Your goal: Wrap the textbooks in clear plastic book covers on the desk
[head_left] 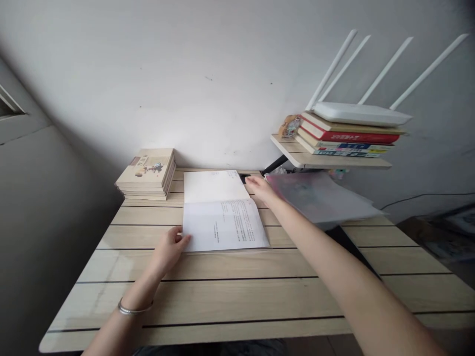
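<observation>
Near the far edge of the tabletop [208, 301], left of its middle, a book [222, 222] lies open and flat, its fold running from left to right. The page farther off is mostly bare, with a little faint print by its top; the nearer page carries print whose lines run sideways to this view.

The left hand [172, 245] grips the book at its near left corner, thumb over the page and the other fingers bent at the edge. A bracelet [135, 310] circles that wrist. The right hand [261, 190] reaches to the book's far right side, its fingers curled just beside the page; whether they pinch paper or only touch it, I cannot tell. A small dark thing [245, 178], its kind unclear, shows beyond those fingertips.

At the tabletop's far left corner sits a stack [146, 173] of books, the top cover bearing a drawing. Toward the far right corner lie translucent sleeves [322, 200], partly behind the right forearm, with a black flat thing [356, 252] slanting out from under them toward the near edge. Above them, a shelf [308, 159] holds a pile [352, 136] of books, a white router [365, 113] on top with four raised antennas [386, 69], and an ornament [289, 126] at the shelf's left end.
</observation>
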Demonstrator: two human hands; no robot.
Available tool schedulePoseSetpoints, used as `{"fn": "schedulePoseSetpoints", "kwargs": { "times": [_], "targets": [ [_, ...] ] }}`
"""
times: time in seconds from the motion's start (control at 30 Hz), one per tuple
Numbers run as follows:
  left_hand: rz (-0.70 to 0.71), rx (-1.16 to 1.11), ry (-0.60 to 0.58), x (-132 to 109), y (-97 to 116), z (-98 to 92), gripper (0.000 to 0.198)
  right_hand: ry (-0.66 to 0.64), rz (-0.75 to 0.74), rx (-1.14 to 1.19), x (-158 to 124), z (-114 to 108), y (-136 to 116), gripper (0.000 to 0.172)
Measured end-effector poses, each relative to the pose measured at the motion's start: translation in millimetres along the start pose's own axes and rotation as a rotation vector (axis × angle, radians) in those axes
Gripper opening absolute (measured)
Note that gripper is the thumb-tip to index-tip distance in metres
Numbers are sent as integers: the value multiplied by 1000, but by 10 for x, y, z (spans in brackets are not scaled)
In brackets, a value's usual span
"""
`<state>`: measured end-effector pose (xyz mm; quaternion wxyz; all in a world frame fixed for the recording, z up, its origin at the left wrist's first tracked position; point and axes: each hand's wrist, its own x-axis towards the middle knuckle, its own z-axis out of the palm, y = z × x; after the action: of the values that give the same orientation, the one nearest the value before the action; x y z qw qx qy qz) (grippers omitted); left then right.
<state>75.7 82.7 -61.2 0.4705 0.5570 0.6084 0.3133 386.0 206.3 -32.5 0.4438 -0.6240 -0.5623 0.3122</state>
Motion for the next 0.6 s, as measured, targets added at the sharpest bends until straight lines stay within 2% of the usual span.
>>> {"fn": "schedulePoseSetpoints", "kwargs": {
  "times": [0.03,0.13,0.2,0.3,0.4,0.47,0.6],
  "targets": [
    [3,24,4,-16,-3,2,50,-24,-24,15,-175,-106,17,41],
    [23,107,41,-49,9,12,50,-365,-247,80,-792,-450,150,51],
    [29,157,60,-54,18,19,48,-434,-321,-63,-1164,-628,286,55],
    [37,171,66,-52,23,23,46,-325,-297,-240,-1488,-719,508,50],
    [36,56,-4,-65,29,20,52,-177,-244,-217,-1553,-638,684,30],
    [30,-48,-77,-84,41,20,57,-136,-234,-149,-1532,-562,753,22],
    [63,-156,-107,-108,67,42,59,-11,-140,3,-1479,-496,786,32]
  ]
}}
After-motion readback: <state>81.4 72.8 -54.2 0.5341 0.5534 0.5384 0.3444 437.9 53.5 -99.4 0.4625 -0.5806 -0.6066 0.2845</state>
